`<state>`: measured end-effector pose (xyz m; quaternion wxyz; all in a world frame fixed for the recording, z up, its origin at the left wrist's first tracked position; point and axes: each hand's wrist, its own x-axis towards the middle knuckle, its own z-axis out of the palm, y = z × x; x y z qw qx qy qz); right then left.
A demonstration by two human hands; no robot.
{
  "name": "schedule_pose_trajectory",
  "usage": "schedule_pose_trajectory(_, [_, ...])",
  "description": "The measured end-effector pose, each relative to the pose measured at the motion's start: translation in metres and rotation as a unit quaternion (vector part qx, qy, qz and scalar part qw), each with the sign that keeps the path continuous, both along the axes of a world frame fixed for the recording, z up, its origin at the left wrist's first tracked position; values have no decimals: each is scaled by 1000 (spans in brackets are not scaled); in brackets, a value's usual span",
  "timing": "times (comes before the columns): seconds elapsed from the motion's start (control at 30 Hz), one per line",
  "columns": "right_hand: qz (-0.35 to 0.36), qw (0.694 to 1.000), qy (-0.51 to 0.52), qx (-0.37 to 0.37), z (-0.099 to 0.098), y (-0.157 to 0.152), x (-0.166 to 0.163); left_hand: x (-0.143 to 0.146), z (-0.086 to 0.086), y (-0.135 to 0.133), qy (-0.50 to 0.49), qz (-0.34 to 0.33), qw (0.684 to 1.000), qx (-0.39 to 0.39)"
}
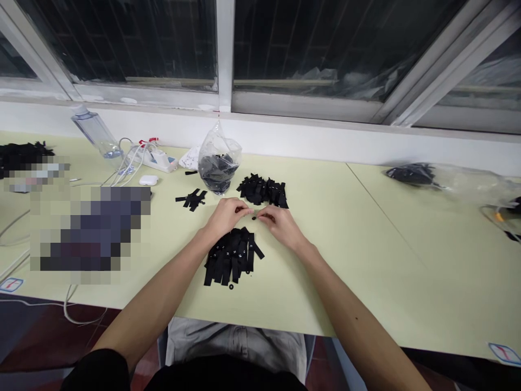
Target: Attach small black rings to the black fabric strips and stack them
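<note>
Over the pale table, my left hand [226, 216] and my right hand [281, 225] face each other with their fingers pinched and the tips almost meeting. Between the fingertips is a small dark piece [254, 218]; whether it is held or lies on the table I cannot tell. Whatever each pinch contains is too small to name. Just below my hands lies a spread pile of black fabric strips [230, 258] with small white marks. A second heap of black strips [262, 190] sits behind my hands. Near the front pile is a small black ring [231, 287].
A clear plastic bag [220, 163] of black pieces stands at the back, with a few loose strips [192, 200] left of it. Further left are a water bottle [97, 133], a power strip [160, 160], cables and a white case [148, 180]. Another bag [451, 182] lies at right.
</note>
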<state>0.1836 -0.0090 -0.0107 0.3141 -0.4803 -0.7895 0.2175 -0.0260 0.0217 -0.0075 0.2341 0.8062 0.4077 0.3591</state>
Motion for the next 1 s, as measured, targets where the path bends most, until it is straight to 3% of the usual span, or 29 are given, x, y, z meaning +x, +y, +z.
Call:
schedule_pose_trajectory(0.2, [-28,999,23,29,1,1,1,-1,5,1,-64,24,998,-7])
schedule_pose_trajectory(0.5, [4,994,108,11,3,-1,-9,12,0,-6,-242,-60,958,-140])
schedule_pose_trajectory(0.7, [-38,988,151,-6,8,-2,-7,10,1,-5,-235,-37,962,-135])
schedule_pose_trajectory(1.0, [-39,973,220,-64,14,-2,-7,7,1,-3,-187,-12,979,-85])
